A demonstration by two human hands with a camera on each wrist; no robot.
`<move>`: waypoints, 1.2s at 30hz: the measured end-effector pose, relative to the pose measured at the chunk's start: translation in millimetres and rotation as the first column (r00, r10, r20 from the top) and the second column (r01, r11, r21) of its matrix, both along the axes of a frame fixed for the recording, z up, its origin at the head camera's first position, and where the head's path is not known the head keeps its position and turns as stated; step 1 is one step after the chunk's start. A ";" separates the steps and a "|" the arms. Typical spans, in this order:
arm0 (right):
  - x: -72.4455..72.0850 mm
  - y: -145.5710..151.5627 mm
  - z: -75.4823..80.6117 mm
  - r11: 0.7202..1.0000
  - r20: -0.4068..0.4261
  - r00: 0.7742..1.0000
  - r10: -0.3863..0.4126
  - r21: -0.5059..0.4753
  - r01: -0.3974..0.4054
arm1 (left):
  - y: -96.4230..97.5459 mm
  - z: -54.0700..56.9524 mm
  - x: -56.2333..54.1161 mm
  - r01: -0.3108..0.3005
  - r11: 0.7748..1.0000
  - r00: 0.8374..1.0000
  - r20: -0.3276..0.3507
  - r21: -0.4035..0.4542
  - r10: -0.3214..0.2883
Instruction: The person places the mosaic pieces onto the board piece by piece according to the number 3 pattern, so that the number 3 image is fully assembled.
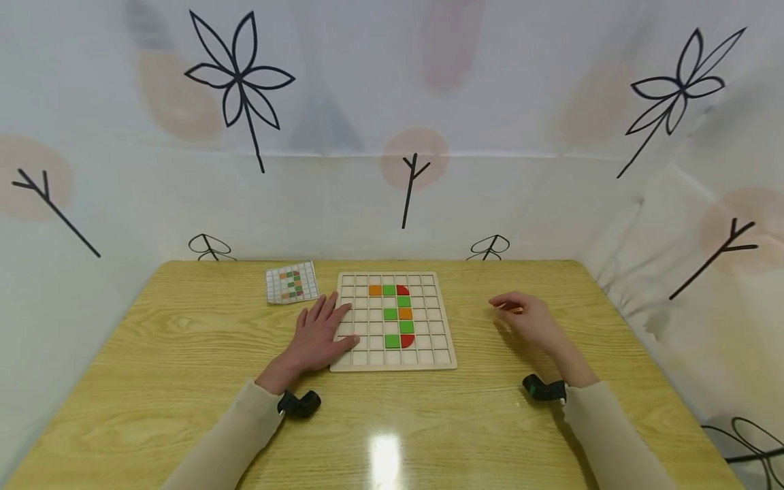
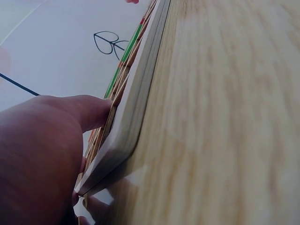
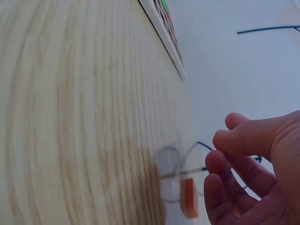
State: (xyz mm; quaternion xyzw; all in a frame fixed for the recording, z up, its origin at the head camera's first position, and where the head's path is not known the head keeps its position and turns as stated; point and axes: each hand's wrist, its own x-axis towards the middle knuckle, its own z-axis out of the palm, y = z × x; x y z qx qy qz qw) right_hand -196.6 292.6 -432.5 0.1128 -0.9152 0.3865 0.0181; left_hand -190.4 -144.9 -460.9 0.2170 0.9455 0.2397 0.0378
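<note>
A light wooden grid board (image 1: 371, 356) lies on the table, with several green tiles (image 1: 390, 314) set in its cells. Two orange tiles (image 1: 405, 314) and two red rounded tiles (image 1: 407, 341) sit among them. My left hand (image 1: 312, 341) rests with spread fingers across the board's left edge; the thumb touches the board near its front left corner. To the right of the board, my right hand (image 1: 531, 321) hovers over the table, fingers loosely bent and holding nothing visible. Near its fingertips in the right wrist view lies an orange piece (image 3: 189, 198), hidden in the head view.
A small printed card (image 1: 292, 282) with a coloured grid pattern lies left of the board, just beyond the left fingers. The wooden table (image 1: 184, 354) backs onto a white patterned cloth (image 1: 343, 204). Each wrist carries a small black camera (image 1: 299, 404).
</note>
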 end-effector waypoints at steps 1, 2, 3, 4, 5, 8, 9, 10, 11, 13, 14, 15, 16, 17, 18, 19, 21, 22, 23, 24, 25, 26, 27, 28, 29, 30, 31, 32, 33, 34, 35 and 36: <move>0.3 2.9 0.9 1.000 -0.004 1.000 -0.011 0.003 0.011 | -0.1 -0.3 -0.1 0.000 1.000 1.000 0.000 0.000 0.000; 0.4 5.6 1.8 1.000 -0.005 1.000 -0.019 -0.001 0.019 | -0.2 -0.6 -0.3 0.000 1.000 1.000 0.002 -0.001 0.000; 0.5 8.0 2.3 1.000 -0.005 1.000 -0.029 -0.006 0.028 | -0.2 -0.9 -0.5 0.000 1.000 1.000 0.004 -0.001 0.000; 0.6 10.1 2.8 0.999 -0.007 0.999 -0.039 -0.006 0.039 | -0.2 -1.1 -0.6 0.000 1.000 1.000 0.006 -0.001 0.000; 0.6 12.3 3.2 0.999 -0.004 0.999 -0.051 -0.003 0.051 | -0.2 -1.2 -0.6 0.000 1.000 1.000 0.007 0.001 0.000; 0.6 17.8 3.4 0.997 0.006 0.997 -0.077 -0.002 0.077 | 0.0 -1.5 -0.6 -0.001 1.000 1.000 0.008 0.000 0.001; 0.5 19.5 3.0 0.996 0.009 0.996 -0.089 0.003 0.089 | 0.1 -1.5 -0.5 -0.001 1.000 1.000 0.008 0.000 0.001; 0.4 21.4 2.4 0.995 0.014 0.995 -0.099 0.010 0.099 | 0.1 -1.5 -0.5 -0.001 1.000 1.000 0.007 0.001 0.001; 0.3 23.1 1.8 0.994 0.025 0.994 -0.108 0.010 0.108 | 0.2 -1.6 -0.6 -0.001 1.000 1.000 0.006 0.001 0.001; -0.1 26.3 0.5 0.993 0.051 0.992 -0.118 0.002 0.118 | 0.2 -1.7 -0.7 -0.001 1.000 1.000 0.007 0.000 0.001; -0.4 27.6 -0.3 0.992 0.068 0.990 -0.122 -0.002 0.123 | 0.2 -1.8 -0.9 -0.001 1.000 1.000 0.006 0.000 0.001; -0.7 28.6 -1.0 0.992 0.080 0.989 -0.124 0.001 0.124 | 0.1 -1.8 -0.9 -0.001 1.000 1.000 0.007 0.000 0.001; -0.9 29.5 -1.6 0.993 0.095 0.988 -0.120 0.002 0.120 | 0.0 -1.8 -0.9 0.000 1.000 1.000 0.007 0.000 0.000; -1.1 30.1 -2.2 0.994 0.108 0.988 -0.113 0.002 0.114 | -0.1 -2.0 -1.1 0.000 1.000 1.000 0.008 0.000 0.000; -1.2 30.5 -2.7 0.994 0.115 0.988 -0.105 0.011 0.105 | -0.2 -2.2 -1.3 -0.001 1.000 1.000 0.007 -0.001 0.001; -1.6 30.7 -3.2 0.995 0.120 0.988 -0.097 0.020 0.095 | -0.3 -2.1 -1.2 -0.001 1.000 1.000 0.007 -0.001 0.001; -1.9 30.5 -3.6 0.996 0.118 0.990 -0.078 0.040 0.074 | -0.4 -1.6 -0.9 -0.002 1.000 1.000 0.008 0.000 0.002; -1.7 30.5 -3.9 0.997 0.122 0.990 -0.071 0.042 0.067 | -0.1 -1.6 -0.8 -0.002 1.000 1.000 0.009 -0.001 0.002; -1.7 30.4 -4.1 0.997 0.122 0.990 -0.069 0.049 0.063 | 0.2 -1.6 -0.8 -0.001 1.000 1.000 0.010 -0.002 0.001; -1.6 30.1 -4.1 0.997 0.122 0.990 -0.068 0.054 0.062 | 0.5 -1.3 -0.5 0.000 1.000 1.000 0.011 -0.002 0.000; -1.5 29.5 -3.9 0.996 0.120 0.990 -0.068 0.057 0.061 | 0.7 -1.1 -0.3 0.001 1.000 1.000 0.012 -0.004 -0.001; -1.5 29.1 -3.7 0.996 0.117 0.991 -0.070 0.060 0.064 | 1.0 -1.0 -0.3 0.001 1.000 1.000 0.012 -0.006 -0.001; -1.6 28.4 -3.8 0.996 0.114 0.991 -0.075 0.064 0.068 | 1.3 -0.8 -0.2 0.003 1.000 1.000 0.013 -0.005 -0.003; -1.9 27.9 -4.0 0.995 0.104 0.991 -0.079 0.076 0.071 | 1.3 -0.9 -0.2 0.003 1.000 1.000 0.012 -0.007 -0.003; -2.0 27.0 -3.9 0.994 0.092 0.993 -0.079 0.086 0.071 | 1.2 -0.8 0.0 0.004 1.000 1.000 0.011 -0.007 -0.004; -2.0 25.9 -3.7 0.992 0.077 0.994 -0.078 0.102 0.070 | 1.3 -0.6 0.1 0.004 1.000 1.000 0.012 -0.006 -0.004; -2.4 24.8 -3.7 0.990 0.060 0.995 -0.078 0.120 0.070 | 1.3 -0.5 0.3 0.004 1.000 1.000 0.012 -0.006 -0.004; -2.9 23.8 -3.9 0.988 0.046 0.996 -0.080 0.133 0.073 | 1.3 -0.4 0.2 0.002 1.000 1.000 0.012 -0.004 -0.002; -3.3 22.4 -3.8 0.987 0.032 0.996 -0.079 0.145 0.074 | 1.2 -0.5 0.3 0.001 1.000 1.000 0.009 -0.001 -0.001; -3.4 21.2 -3.5 0.985 0.020 0.997 -0.076 0.156 0.072 | 1.1 -0.7 0.3 0.000 1.000 1.000 0.007 -0.001 0.000; -3.6 20.1 -3.2 0.984 0.013 0.997 -0.076 0.160 0.073 | 1.1 -0.9 0.2 -0.001 1.000 1.000 0.004 0.002 0.001; -3.9 19.2 -3.1 0.984 0.007 0.997 -0.079 0.163 0.077 | 1.2 -1.4 -0.1 -0.003 1.000 1.000 0.002 0.001 0.003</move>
